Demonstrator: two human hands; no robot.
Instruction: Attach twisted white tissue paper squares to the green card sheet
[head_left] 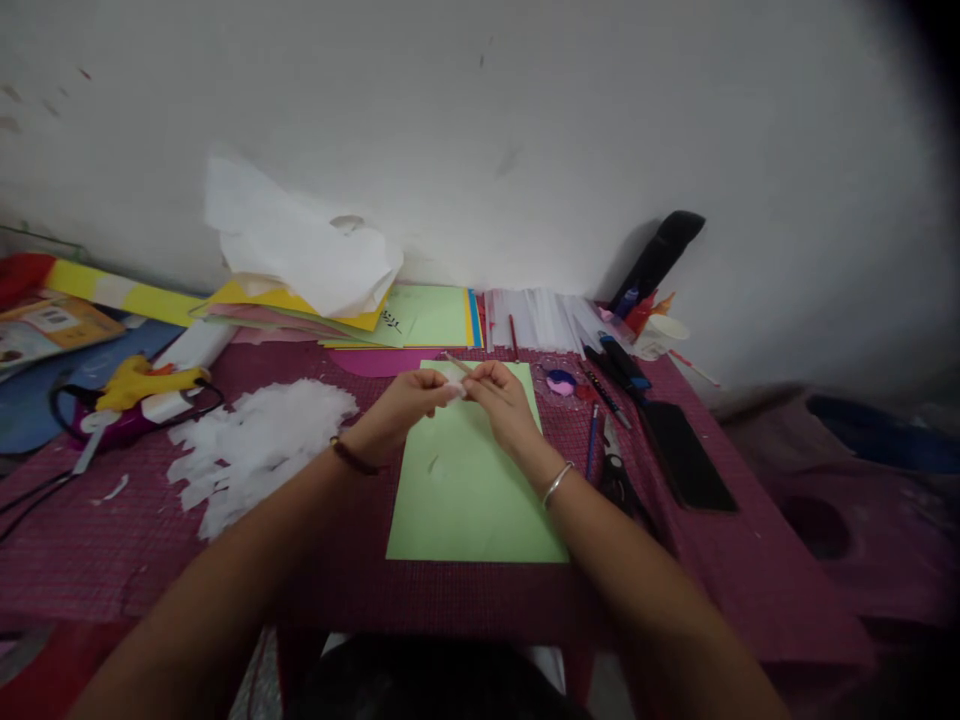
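Note:
Above the far part of a light green paper sheet [465,480], my two hands meet. My left hand [409,405] is closed, its fingertips pinching a small white piece [454,384] that looks like thin paper. My right hand [504,402], also closed, grips a thin light-coloured stick [456,362], perhaps a brush or pencil. Its tip points up and left, and its fingers touch the white piece too. Left of the sheet lies a heap of white paper pieces [259,445].
At the left sits a yellow glue gun [146,385] with its cord. Coloured papers [431,315] and white strips [544,315] lie along the wall. On the right are paint wells [561,382], a blue pencil [592,440], scissors [615,470] and a dark phone [686,455].

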